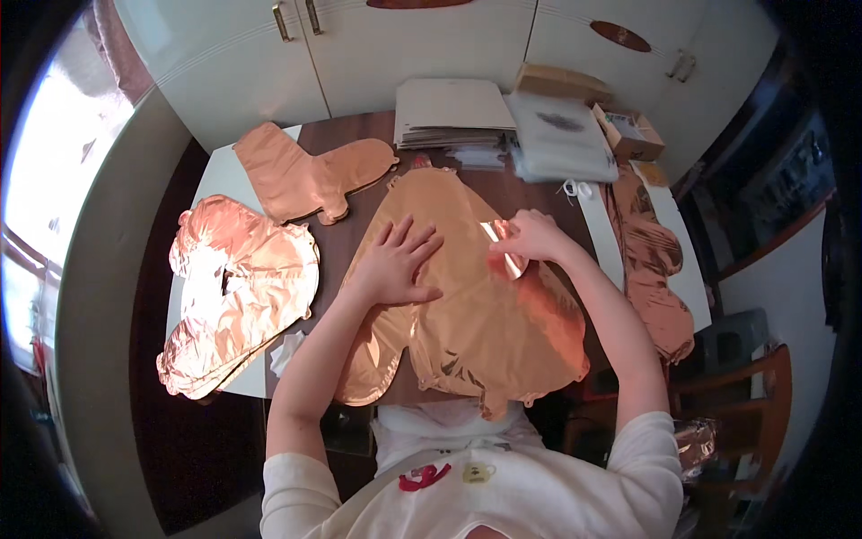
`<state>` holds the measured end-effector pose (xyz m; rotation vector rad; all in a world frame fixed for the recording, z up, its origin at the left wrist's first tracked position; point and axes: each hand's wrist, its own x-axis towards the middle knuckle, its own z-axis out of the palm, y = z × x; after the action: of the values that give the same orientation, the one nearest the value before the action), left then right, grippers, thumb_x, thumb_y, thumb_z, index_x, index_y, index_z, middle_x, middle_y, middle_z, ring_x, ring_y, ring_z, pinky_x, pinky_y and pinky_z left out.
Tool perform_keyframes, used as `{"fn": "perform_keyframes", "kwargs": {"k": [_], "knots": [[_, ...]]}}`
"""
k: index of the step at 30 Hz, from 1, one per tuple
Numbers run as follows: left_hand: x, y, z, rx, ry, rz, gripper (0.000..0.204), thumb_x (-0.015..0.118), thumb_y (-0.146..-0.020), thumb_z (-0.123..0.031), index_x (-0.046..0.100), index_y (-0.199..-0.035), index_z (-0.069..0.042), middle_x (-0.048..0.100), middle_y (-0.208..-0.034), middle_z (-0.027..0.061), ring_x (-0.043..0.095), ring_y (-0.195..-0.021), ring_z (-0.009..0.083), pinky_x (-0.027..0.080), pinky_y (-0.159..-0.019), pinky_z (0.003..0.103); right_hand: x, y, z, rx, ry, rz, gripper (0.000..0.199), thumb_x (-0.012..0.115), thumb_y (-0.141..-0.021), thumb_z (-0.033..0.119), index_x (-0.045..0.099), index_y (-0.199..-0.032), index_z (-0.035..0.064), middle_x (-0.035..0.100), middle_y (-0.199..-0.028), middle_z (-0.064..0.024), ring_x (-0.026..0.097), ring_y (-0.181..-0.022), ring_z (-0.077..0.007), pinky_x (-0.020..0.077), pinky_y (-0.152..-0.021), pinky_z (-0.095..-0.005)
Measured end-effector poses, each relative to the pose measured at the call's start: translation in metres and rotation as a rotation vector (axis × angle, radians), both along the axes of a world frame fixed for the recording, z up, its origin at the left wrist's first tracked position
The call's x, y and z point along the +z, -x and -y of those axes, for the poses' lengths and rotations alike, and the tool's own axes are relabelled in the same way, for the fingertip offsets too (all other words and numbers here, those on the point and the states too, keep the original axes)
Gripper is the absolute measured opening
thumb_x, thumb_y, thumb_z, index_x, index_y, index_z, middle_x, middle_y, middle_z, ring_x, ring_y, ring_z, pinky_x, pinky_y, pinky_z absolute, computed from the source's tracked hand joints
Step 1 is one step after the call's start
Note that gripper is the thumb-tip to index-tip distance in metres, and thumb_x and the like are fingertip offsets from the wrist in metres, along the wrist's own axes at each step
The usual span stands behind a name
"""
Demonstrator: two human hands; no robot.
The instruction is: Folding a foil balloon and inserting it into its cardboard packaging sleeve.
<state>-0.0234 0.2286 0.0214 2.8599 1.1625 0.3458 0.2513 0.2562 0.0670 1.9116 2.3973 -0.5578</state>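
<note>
Large rose-gold foil balloon (467,305), deflated, lies flat mid-bench (350,135), directly in front of the person. All places below are taken from it.

Left hand (397,262): open, fingers spread, palm pressing down on the balloon's upper-middle area. No grip on anything, just holding the foil flat.

Right hand (530,238): closed in a pinch on a small folded flap (505,251) of the balloon's foil near its upper right edge; the flap's shiny underside shows.

Progress, as a judgement: the balloon looks mostly smoothed, with one flap turned up and the rest not yet folded. Lower lobes hang over the near bench edge.

Around it:
- Left of the balloon: a crumpled foil balloon pile (238,292) on a white board.
- Beyond it, upper left: a boot-shaped foil balloon stack (310,175).
- Beyond it: stacked white cards (453,108) and clear plastic bags (561,135), with a small cardboard box (628,130) just beside them.
- Right of it: a long foil strip (651,260) running down the bench edge.

Obstruction: none over the balloon; the neighbouring piles sit close on both sides.
</note>
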Motion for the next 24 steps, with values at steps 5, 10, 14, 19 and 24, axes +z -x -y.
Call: {"fn": "perform_keyframes", "kwargs": {"k": [5, 10, 14, 19, 24], "knots": [[-0.002, 0.004, 0.002, 0.011, 0.001, -0.003, 0.085, 0.053, -0.069, -0.065, 0.038, -0.136, -0.014, 0.036, -0.141, 0.0090, 0.025, -0.132, 0.0381, 0.020, -0.106, 0.053, 0.002, -0.021, 0.031, 0.076, 0.239, -0.225, 0.050, 0.066, -0.074, 0.049, 0.065, -0.079, -0.0007, 0.066, -0.082, -0.0195, 0.064, -0.075, -0.0294, 0.0490, -0.069, -0.0378], [0.000, 0.001, 0.001, 0.002, 0.014, -0.005, 0.085, 0.053, -0.070, -0.066, 0.038, -0.136, -0.014, 0.035, -0.142, 0.0089, 0.024, -0.133, 0.0381, 0.019, -0.107, 0.053, -0.020, -0.004, 0.063, 0.115, -0.234, -0.445, 0.024, 0.063, -0.078, 0.026, 0.060, -0.075, 0.0022, 0.058, -0.080, -0.0137, 0.058, -0.077, -0.0320, 0.0467, -0.068, -0.0398], [0.001, 0.003, 0.001, 0.000, -0.001, -0.021, 0.086, 0.052, -0.070, -0.066, 0.038, -0.135, -0.013, 0.036, -0.141, 0.0087, 0.024, -0.133, 0.0381, 0.019, -0.107, 0.053, -0.016, 0.029, 0.074, 0.147, -0.322, -0.528, 0.015, 0.061, -0.079, 0.019, 0.056, -0.076, 0.0045, 0.055, -0.085, -0.0109, 0.056, -0.082, -0.0292, 0.0459, -0.071, -0.0381], [-0.001, 0.001, 0.001, 0.004, 0.006, -0.007, 0.085, 0.051, -0.070, -0.067, 0.038, -0.136, -0.014, 0.036, -0.141, 0.0088, 0.025, -0.133, 0.0382, 0.019, -0.107, 0.053, -0.032, 0.026, 0.075, 0.061, -0.375, -0.557, 0.034, 0.062, -0.079, 0.026, 0.047, -0.093, -0.0008, 0.051, -0.092, -0.0165, 0.054, -0.090, -0.0332, 0.0432, -0.078, -0.0401], [-0.001, 0.001, 0.001, 0.009, 0.009, -0.011, 0.085, 0.052, -0.070, -0.067, 0.038, -0.136, -0.014, 0.035, -0.142, 0.0087, 0.025, -0.133, 0.0380, 0.019, -0.107, 0.053, -0.023, -0.004, 0.081, 0.193, -0.091, 0.002, 0.101, 0.055, -0.075, 0.063, 0.013, -0.140, -0.0033, 0.018, -0.143, -0.0274, 0.014, -0.135, -0.0404, 0.0069, -0.110, -0.0527]]}}
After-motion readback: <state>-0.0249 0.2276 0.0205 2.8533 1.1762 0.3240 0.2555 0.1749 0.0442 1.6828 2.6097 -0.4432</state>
